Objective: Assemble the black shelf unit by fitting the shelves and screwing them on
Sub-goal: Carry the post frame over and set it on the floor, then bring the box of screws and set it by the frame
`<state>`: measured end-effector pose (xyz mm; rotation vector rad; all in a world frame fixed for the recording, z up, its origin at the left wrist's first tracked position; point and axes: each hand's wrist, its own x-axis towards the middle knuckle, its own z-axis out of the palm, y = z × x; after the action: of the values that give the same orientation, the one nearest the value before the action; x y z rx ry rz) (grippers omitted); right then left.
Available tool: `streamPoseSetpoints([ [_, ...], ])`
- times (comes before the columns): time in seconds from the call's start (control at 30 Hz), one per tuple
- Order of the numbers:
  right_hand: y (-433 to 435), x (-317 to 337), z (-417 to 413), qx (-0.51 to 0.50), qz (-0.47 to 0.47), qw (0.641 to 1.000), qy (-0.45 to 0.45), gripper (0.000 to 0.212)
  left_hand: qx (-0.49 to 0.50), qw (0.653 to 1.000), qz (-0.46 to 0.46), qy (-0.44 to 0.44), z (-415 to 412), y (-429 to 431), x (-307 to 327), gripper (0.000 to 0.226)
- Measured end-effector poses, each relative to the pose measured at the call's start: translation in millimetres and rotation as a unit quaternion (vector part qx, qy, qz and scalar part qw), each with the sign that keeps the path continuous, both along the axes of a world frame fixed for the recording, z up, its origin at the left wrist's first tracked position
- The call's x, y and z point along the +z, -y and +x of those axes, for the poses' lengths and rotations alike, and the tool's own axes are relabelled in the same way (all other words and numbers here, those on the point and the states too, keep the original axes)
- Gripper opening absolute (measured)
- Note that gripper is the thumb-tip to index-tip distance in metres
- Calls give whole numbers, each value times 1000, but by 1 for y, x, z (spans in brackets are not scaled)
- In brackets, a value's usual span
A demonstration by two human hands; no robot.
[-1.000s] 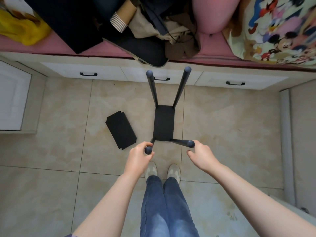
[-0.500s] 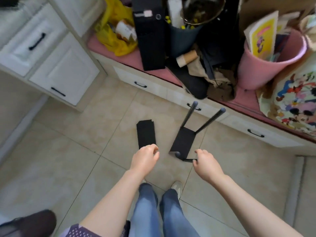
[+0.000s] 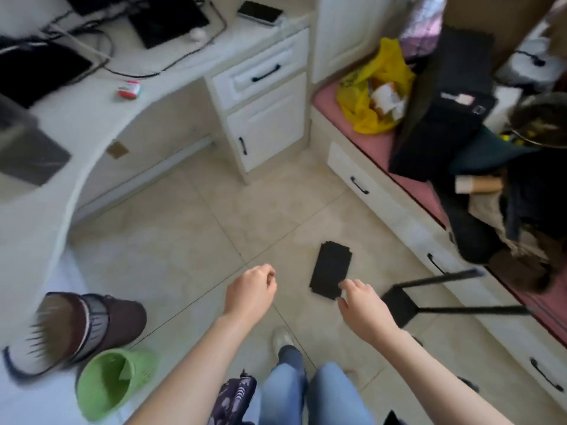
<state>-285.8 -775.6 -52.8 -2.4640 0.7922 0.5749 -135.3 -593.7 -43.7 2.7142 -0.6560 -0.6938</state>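
Below, black shelf [image 3: 331, 274] on tiled floor [image 3: 184, 240]

Black shelf frame [image 3: 399, 305] on floor; loose black shelf panel [image 3: 330, 274] flat beside it.

- No text, brand or number can be read anywhere
- Red-and-white packet [image 3: 129, 89] on the desk [image 3: 76, 118]: print too blurred
- Pale label [image 3: 456, 98] on the black box [image 3: 445, 139]: illegible
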Motion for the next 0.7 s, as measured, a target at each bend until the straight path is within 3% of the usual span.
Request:
streamPoseSetpoints([
  [0.27,-63,5,126,133,4,991,18,38,145,989,-27,26,74,-90,16,20],
  [0.7,-129,21,319,294,21,954,49,36,352,934,-36,48,179,-197,28,21],
])
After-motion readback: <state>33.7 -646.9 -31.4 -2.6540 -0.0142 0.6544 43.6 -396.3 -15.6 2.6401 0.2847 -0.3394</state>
